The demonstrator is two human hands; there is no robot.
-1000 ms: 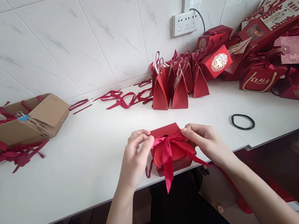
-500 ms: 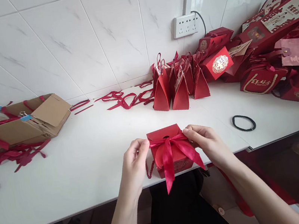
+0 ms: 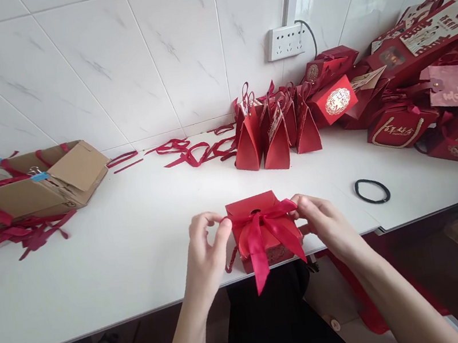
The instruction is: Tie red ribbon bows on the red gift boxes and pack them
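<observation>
A small red gift box point(image 3: 252, 205) sits at the front edge of the white table. Across its top lies a red satin ribbon point(image 3: 258, 251) tied in a bow, with two tails hanging down the front. My left hand point(image 3: 209, 250) pinches the bow's left loop between thumb and forefinger. At the other side my right hand point(image 3: 322, 223) has its thumb and forefinger closed on the right loop, just off the box's right corner. A twisted dark red cord handle point(image 3: 231, 260) shows at the box's left side.
Several triangular red boxes point(image 3: 275, 149) stand behind. To the right are piled red gift boxes point(image 3: 404, 126) and a black hair tie point(image 3: 372, 191). A cardboard box point(image 3: 70, 185) with clipped ribbons is at left; loose ribbons point(image 3: 191, 151) lie along the wall.
My right hand has moved slightly right, drawing the right loop out longer past the box's corner. My left hand stays at the left loop.
</observation>
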